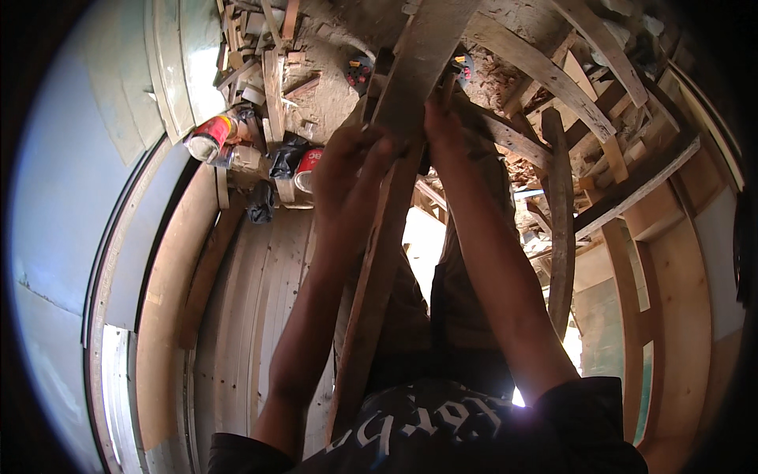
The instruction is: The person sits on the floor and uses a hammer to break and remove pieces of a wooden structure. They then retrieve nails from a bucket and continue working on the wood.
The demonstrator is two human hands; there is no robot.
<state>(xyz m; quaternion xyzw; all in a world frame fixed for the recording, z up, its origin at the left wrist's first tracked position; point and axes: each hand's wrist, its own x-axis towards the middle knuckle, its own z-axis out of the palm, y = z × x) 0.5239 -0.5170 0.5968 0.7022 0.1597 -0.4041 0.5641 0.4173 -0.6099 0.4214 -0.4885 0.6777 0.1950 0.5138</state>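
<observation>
A long grey-brown wooden board (422,59) runs away from me between my legs. A narrower wooden strip (371,276) lies in line with its near end and reaches back toward my body. My left hand (349,162) is closed at the board's left edge, its thumb bent near the joint of the two pieces. On the opposite edge, my right hand (444,126) is closed against the board, its fingers partly in shadow. Whether a small item sits in either hand is too dark to tell.
Red cans (208,138) and black plastic (289,158) lie at the left among wood scraps. Old beams (560,221) cross at the right over debris. Pale planks (253,292) cover the lower left. A bluish panel (71,237) stands at far left, wooden framing (671,316) at far right.
</observation>
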